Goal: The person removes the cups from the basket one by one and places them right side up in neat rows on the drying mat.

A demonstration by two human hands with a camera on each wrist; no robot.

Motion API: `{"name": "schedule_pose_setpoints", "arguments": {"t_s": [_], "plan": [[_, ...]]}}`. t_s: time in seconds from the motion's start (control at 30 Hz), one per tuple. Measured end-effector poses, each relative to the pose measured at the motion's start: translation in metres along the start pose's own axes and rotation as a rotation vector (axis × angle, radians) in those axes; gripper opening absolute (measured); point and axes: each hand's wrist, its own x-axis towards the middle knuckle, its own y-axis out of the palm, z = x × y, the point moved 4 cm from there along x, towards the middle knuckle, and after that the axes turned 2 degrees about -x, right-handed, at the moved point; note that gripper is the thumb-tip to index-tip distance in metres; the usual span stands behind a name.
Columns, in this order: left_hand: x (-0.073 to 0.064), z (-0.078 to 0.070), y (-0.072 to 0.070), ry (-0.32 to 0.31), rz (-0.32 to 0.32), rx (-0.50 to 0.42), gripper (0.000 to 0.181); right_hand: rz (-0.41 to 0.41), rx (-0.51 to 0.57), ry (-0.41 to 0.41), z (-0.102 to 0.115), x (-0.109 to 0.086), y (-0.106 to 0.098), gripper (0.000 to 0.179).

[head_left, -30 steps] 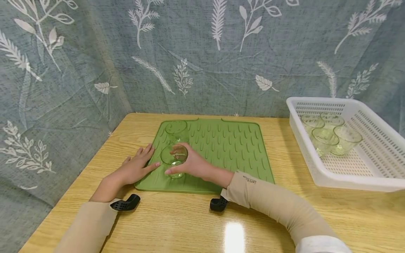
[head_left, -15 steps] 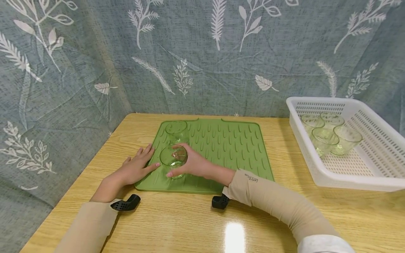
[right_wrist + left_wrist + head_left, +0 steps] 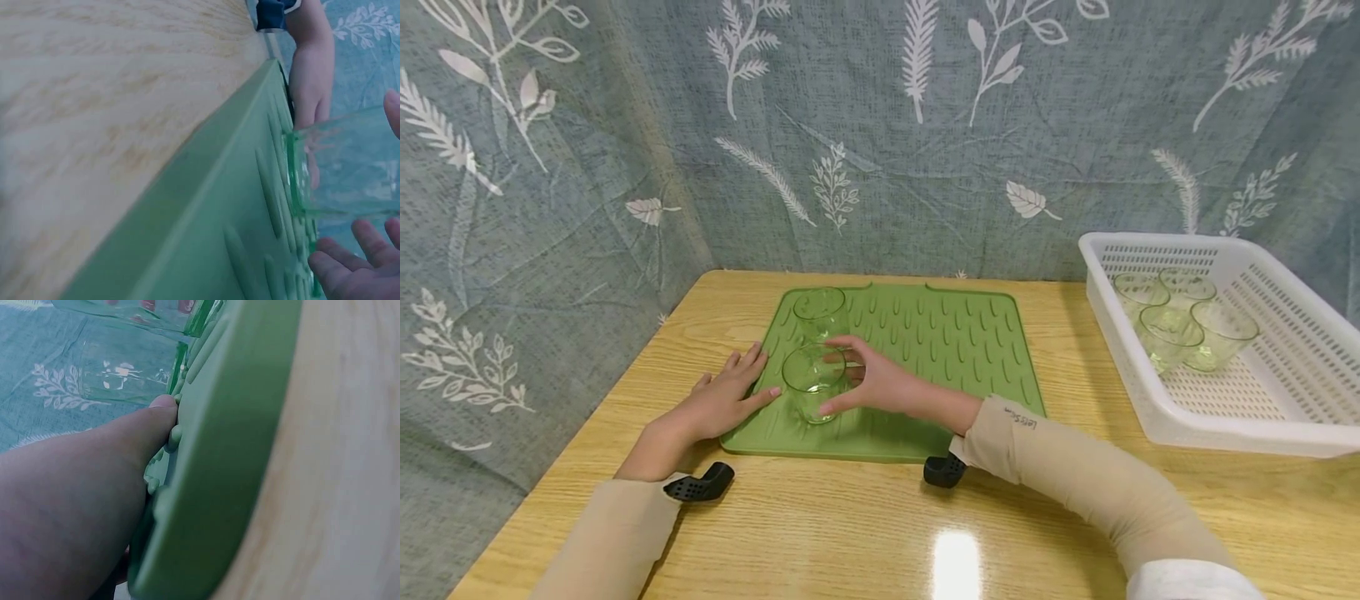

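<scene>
With twelve o'clock as the far side of the counter [image 3: 820, 525], the near glass [image 3: 805, 390] stands upright on the green mat [image 3: 943, 358], at about nine o'clock from the mat's middle. The far glass [image 3: 820, 310] is near it, at its twelve o'clock.

The right hand [image 3: 880, 385] is at the three o'clock side of the near glass. Its fingers [image 3: 370, 242] are spread, with the thumb well apart from them, and they pinch nothing; whether one fingertip touches the glass lightly, I cannot tell. The left hand [image 3: 726, 402] rests at the mat's nine o'clock edge, its fingers straight and spread.

I judge that the step is to leave this glass standing steady. To do it well, the hand should keep this wide spread and draw back straight toward three o'clock, low and slow, so that neither thumb nor index finger catches the rim. The index finger asks the most care, because the far glass is close. The left hand can usefully press the mat flat meanwhile.
</scene>
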Motion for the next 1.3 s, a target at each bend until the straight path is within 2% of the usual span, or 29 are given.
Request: {"name": "schedule_pose_setpoints", "arguments": {"t_s": [0.27,0.57,0.73,0.9,1.3], "plan": [[0.0,0.0,0.0,0.002,-0.006,-0.003,0.083,0.005,-0.012,-0.027,0.003,-0.012,-0.017,0.079],[0.0,-0.004,-0.003,0.015,-0.01,0.004,0.082,0.052,-0.129,-0.113,0.014,-0.032,-0.043,0.066],[-0.001,-0.005,-0.003,0.016,-0.008,0.003,0.082,0.069,-0.133,-0.16,0.025,-0.05,-0.054,0.058],[-0.002,-0.005,-0.002,0.012,-0.008,0.003,0.083,0.042,-0.129,-0.179,0.039,-0.067,-0.066,0.052],[-0.002,-0.004,-0.001,0.006,-0.01,0.0,0.084,-0.099,-0.154,-0.216,0.064,-0.111,-0.105,0.047]]}}
